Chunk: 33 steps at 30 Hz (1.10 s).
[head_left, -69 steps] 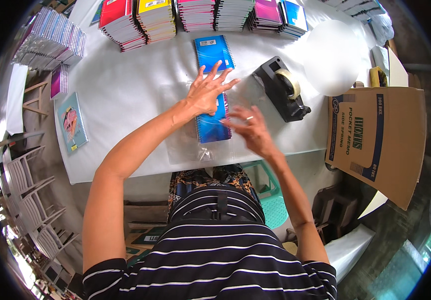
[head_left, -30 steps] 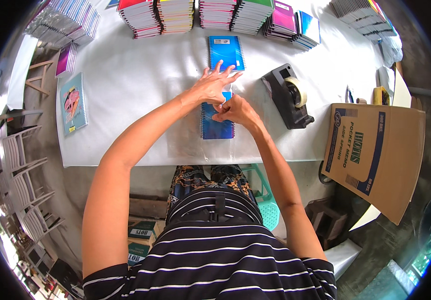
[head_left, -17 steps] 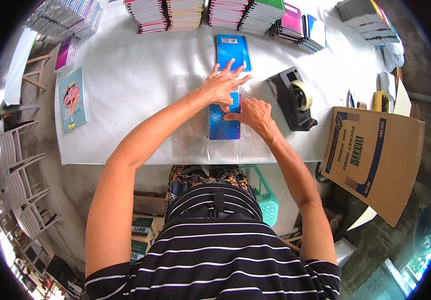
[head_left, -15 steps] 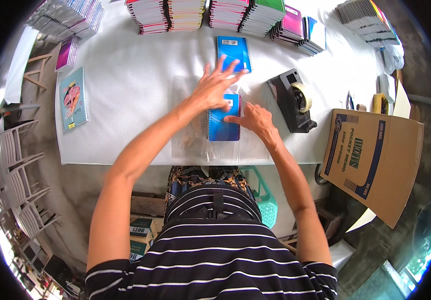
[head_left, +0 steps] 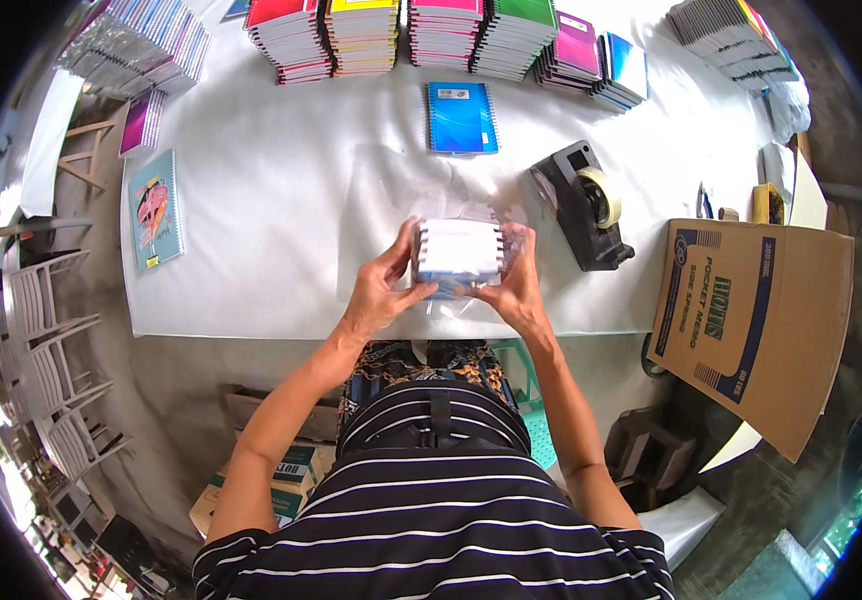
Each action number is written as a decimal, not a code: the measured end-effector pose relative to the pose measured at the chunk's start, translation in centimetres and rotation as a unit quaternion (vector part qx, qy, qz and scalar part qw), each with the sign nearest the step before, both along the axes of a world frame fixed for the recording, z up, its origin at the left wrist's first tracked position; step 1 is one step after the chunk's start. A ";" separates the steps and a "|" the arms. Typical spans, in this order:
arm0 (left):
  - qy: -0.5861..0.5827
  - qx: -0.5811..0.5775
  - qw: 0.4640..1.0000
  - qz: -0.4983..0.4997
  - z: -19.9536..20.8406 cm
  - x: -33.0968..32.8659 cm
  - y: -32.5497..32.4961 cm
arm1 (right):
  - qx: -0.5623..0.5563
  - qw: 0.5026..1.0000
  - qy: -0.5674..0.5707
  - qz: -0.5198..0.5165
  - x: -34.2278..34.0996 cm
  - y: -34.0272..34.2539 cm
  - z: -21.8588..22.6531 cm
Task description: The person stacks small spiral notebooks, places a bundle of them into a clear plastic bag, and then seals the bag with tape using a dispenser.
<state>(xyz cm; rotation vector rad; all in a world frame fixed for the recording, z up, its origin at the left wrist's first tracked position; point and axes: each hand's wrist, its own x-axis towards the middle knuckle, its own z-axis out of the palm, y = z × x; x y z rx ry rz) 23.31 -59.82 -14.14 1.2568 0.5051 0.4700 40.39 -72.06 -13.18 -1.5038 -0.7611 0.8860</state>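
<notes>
Between both hands, near the table's front edge, stands a stack of small spiral notebooks (head_left: 461,245), tipped up so its white page edges face me. Blue shows at its lower side. My left hand (head_left: 381,290) is closed on the stack's left side, its thumb at the lower edge. On the opposite side my right hand (head_left: 516,285) grips the same stack; some of its fingers are behind it. A transparent plastic sheet (head_left: 366,225) lies under and around the stack. Beyond it, a blue spiral notebook (head_left: 462,118) lies flat.
A black tape dispenser (head_left: 591,220) stands to the right of my hands. Notebook stacks (head_left: 363,40) line the far edge. A teal notebook (head_left: 156,212) lies at the left. An open cardboard box (head_left: 751,310) is off the table's right edge, with a green stool (head_left: 536,410) below.
The notebooks that lay flat with a blue cover up are now tipped on edge. My left hand has drawn back from the far blue notebook, and both hands now grip the stack's sides.
</notes>
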 end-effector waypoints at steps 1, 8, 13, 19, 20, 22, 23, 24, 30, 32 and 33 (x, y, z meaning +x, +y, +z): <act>0.007 0.057 0.998 0.005 0.1 -0.1 0.0 | 0.021 1.000 -0.001 -0.005 0.0 -0.3 0.1; 0.017 0.092 0.995 0.027 -3.1 2.0 1.4 | 0.000 0.970 -0.225 0.093 2.5 0.9 -0.7; 0.043 0.458 0.887 -0.045 5.7 1.9 3.9 | 0.029 0.850 -0.468 0.239 6.7 1.1 8.6; 0.100 0.604 0.780 -0.128 11.1 1.5 6.8 | 0.095 0.872 -0.432 0.211 8.2 1.9 12.2; 0.086 0.524 0.844 -0.078 10.8 0.6 6.9 | 0.098 0.915 -0.359 0.153 8.9 1.1 11.8; 0.049 0.343 0.938 0.017 9.0 -1.3 6.7 | 0.098 0.941 -0.320 0.053 9.1 -1.5 9.1; 0.077 0.343 0.936 0.029 6.4 -3.1 6.9 | 0.102 0.950 -0.295 0.007 8.6 -2.2 6.9; 0.075 0.345 0.935 0.020 4.3 -3.4 6.3 | 0.094 0.955 -0.282 -0.008 7.6 -2.7 4.7; 0.076 0.437 0.895 -0.041 0.7 -0.5 4.9 | 0.091 0.971 -0.218 -0.015 1.4 -1.3 -1.9; 0.097 0.502 0.857 -0.066 1.1 0.2 5.3 | 0.097 0.972 -0.213 -0.033 0.8 -1.4 -2.1; 0.091 0.493 0.863 -0.066 1.4 0.5 5.3 | 0.100 0.971 -0.212 -0.044 0.7 -1.5 -2.1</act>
